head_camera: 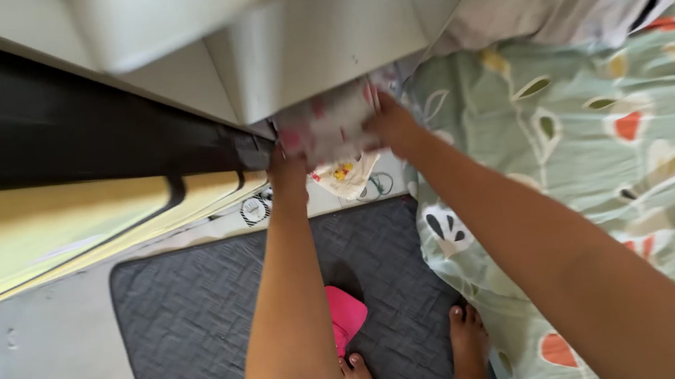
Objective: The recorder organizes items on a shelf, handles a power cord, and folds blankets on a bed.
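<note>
Cloth, soft, crumpled, w/ both hands

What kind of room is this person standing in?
Probably a bedroom at home. There is a bed with a green leaf-patterned cover, a dark grey quilted floor mat under bare feet, and both hands hold a pink-and-white patterned cloth at a white cabinet.

Both arms reach forward; left hand and right hand have fingers curled closed.
</note>
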